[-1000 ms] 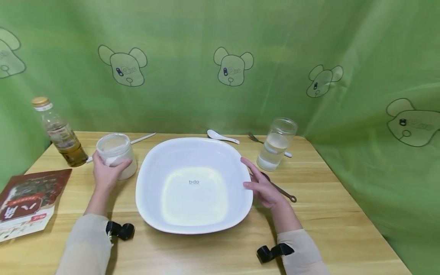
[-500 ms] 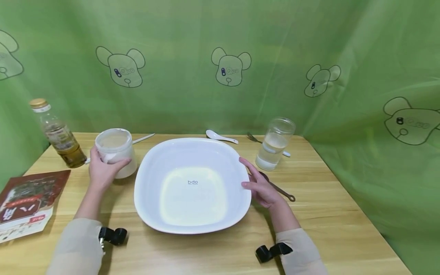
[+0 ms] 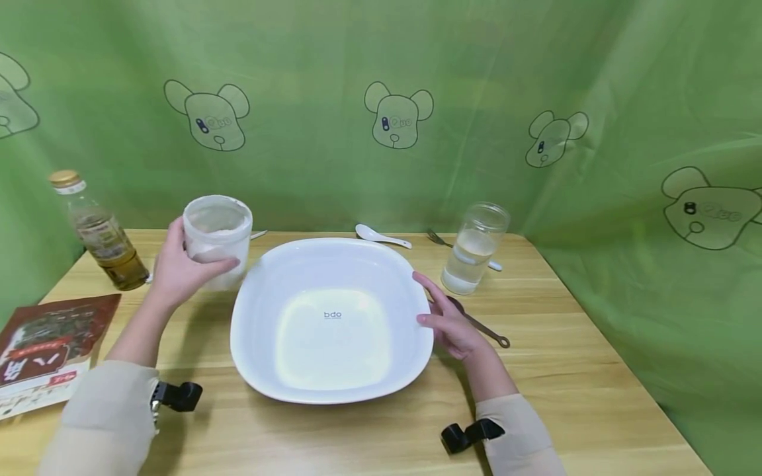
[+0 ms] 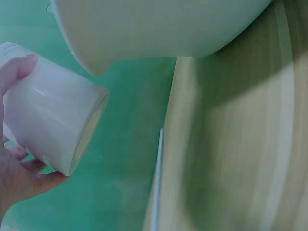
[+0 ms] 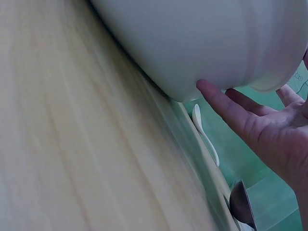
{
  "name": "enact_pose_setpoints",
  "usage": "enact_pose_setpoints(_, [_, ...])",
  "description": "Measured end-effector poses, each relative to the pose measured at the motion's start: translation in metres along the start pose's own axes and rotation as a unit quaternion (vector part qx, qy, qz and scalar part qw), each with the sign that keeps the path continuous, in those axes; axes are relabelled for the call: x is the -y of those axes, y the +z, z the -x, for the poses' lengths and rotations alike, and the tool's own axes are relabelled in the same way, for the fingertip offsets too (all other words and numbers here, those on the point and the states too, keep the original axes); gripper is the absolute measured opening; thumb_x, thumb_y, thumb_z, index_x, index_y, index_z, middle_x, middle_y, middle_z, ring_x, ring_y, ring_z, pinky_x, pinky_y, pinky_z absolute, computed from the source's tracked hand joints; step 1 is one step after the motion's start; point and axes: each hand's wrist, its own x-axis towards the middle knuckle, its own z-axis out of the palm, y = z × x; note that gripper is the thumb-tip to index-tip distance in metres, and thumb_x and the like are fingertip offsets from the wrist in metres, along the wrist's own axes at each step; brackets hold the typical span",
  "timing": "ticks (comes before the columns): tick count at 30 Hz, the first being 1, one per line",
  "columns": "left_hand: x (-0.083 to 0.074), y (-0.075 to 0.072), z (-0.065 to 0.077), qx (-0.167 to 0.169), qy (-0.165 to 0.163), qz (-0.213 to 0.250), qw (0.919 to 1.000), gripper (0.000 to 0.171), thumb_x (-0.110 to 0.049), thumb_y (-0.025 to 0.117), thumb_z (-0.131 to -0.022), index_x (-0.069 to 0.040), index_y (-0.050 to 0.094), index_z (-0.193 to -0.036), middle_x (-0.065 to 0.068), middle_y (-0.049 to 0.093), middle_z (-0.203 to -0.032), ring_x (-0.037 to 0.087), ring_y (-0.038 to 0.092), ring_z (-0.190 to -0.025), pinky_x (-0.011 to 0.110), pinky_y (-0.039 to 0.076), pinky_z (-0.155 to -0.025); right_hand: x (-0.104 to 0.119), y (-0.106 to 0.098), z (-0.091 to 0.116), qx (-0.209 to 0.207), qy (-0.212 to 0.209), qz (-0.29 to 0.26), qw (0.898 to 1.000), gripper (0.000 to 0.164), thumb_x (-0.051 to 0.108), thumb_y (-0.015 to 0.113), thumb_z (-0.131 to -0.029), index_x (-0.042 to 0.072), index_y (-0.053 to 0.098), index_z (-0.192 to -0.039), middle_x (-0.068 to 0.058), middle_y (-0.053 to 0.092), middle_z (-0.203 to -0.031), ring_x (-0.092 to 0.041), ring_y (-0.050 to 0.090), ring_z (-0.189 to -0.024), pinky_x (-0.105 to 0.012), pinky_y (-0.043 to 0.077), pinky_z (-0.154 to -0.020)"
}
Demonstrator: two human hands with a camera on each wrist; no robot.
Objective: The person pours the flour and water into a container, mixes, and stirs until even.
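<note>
In the head view my left hand (image 3: 184, 268) grips a translucent white jar (image 3: 217, 248) with no lid and white stuff inside. The jar (image 4: 53, 110) is up off the table in the left wrist view, my thumb on one side and fingers on the other. At the middle stands a white basin (image 3: 256, 360) marked "bdo". My right hand (image 3: 455, 324) holds its right rim, thumb over the edge; from the right wrist view, fingers (image 5: 226, 103) touch the outer wall of the basin (image 5: 192, 43).
A bottle of amber liquid (image 3: 110, 248) and a brown-and-white packet (image 3: 47, 357) are at left. Behind the basin lies a white spoon (image 3: 381, 236). A fork (image 3: 439, 239), a glass of water (image 3: 473, 254) and a dark-handled ladle (image 3: 485, 330) are at right. A thin white stick (image 4: 158, 178) lies near the back edge.
My left hand has lifted the jar from the table and moved it slightly to the right, toward the basin. The right hand stays at the basin's rim.
</note>
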Motion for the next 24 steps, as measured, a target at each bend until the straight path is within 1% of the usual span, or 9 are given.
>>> enact_pose_setpoints(5, [-0.015,-0.004,-0.003,0.033,0.026,-0.040,0.9983,0.096,-0.027,0.080,-0.057,-0.013,0.024,-0.133,0.012,0.040,-0.121,0.031,0.037,-0.106,0.050,0.032,-0.085,-0.001,-0.001,0.000,0.002,-0.001,-0.004,1.000,0.077,-0.006,0.051,-0.076,0.021,0.014,-0.138,-0.030,0.034,-0.120,-0.032,0.055,-0.089,-0.046,0.047,-0.068])
enact_pose_setpoints(7, [-0.020,-0.005,-0.005,0.044,0.040,-0.065,0.9961,0.096,-0.031,0.080,-0.056,-0.013,0.025,-0.133,0.013,0.041,-0.119,0.031,0.038,-0.103,0.051,0.033,-0.083,-0.001,-0.001,0.000,0.001,-0.002,-0.006,1.000,0.077,-0.006,0.051,-0.076,0.021,0.014,-0.138,-0.029,0.035,-0.119,-0.032,0.056,-0.088,-0.046,0.047,-0.068])
enact_pose_setpoints(10, [-0.026,-0.004,-0.009,0.059,0.063,-0.093,0.9920,0.097,-0.032,0.081,-0.054,-0.014,0.027,-0.132,0.012,0.043,-0.117,0.031,0.041,-0.100,0.050,0.035,-0.080,-0.001,-0.002,0.000,-0.001,-0.002,-0.009,1.000,0.077,-0.005,0.051,-0.076,0.021,0.015,-0.138,-0.028,0.037,-0.118,-0.031,0.056,-0.088,-0.046,0.047,-0.068])
enact_pose_setpoints(16, [-0.039,-0.003,-0.013,0.084,0.110,-0.140,0.9805,0.092,-0.030,0.081,-0.053,-0.012,0.032,-0.129,0.012,0.045,-0.113,0.031,0.043,-0.096,0.050,0.038,-0.076,-0.002,-0.002,-0.001,0.001,-0.003,-0.010,1.000,0.076,-0.006,0.050,-0.076,0.022,0.015,-0.138,-0.026,0.039,-0.117,-0.031,0.056,-0.087,-0.046,0.047,-0.068])
enact_pose_setpoints(22, [-0.047,-0.001,-0.013,0.109,0.127,-0.190,0.9674,0.092,-0.032,0.080,-0.053,-0.015,0.032,-0.130,0.012,0.043,-0.115,0.031,0.043,-0.095,0.050,0.039,-0.073,-0.002,-0.001,-0.001,0.003,-0.004,-0.009,1.000,0.076,-0.006,0.050,-0.076,0.022,0.015,-0.138,-0.029,0.036,-0.118,-0.031,0.056,-0.088,-0.045,0.048,-0.067])
enact_pose_setpoints(24, [-0.049,0.001,-0.013,0.117,0.140,-0.205,0.9616,0.093,-0.033,0.079,-0.053,-0.015,0.032,-0.130,0.012,0.044,-0.116,0.030,0.043,-0.095,0.049,0.040,-0.073,-0.002,-0.001,0.000,0.001,-0.004,-0.007,1.000,0.077,-0.006,0.051,-0.076,0.022,0.015,-0.138,-0.030,0.036,-0.118,-0.031,0.056,-0.088,-0.045,0.048,-0.067])
